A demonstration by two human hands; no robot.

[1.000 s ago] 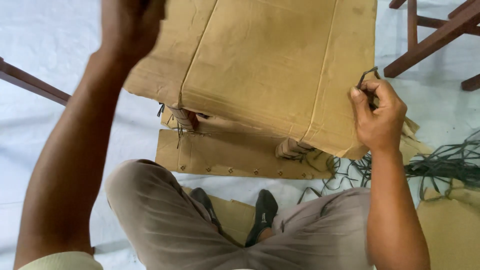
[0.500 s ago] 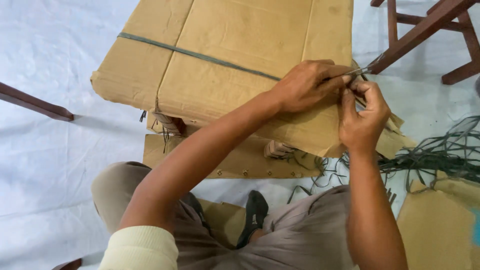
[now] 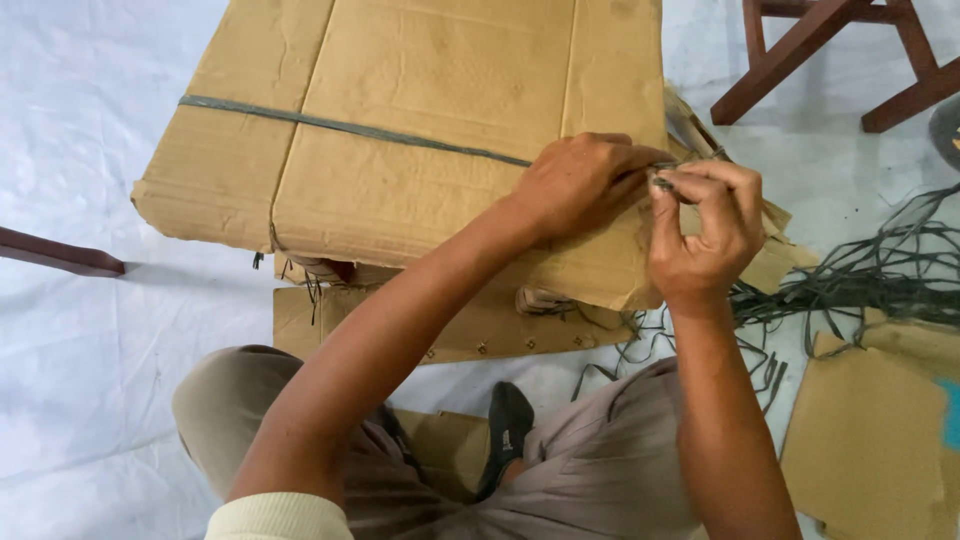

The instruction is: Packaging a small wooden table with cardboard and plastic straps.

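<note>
Left hand [image 3: 580,185] now beside right hand [image 3: 705,235], both on cardboard-wrapped bundle's [image 3: 420,130] strap [image 3: 350,130].

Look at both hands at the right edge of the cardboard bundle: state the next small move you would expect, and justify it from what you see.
Probably drawing the strap ends tight. The dark strap already lies across the cardboard bundle, and the left hand and right hand meet at its right edge, pinching the strap ends between their fingertips.
</note>
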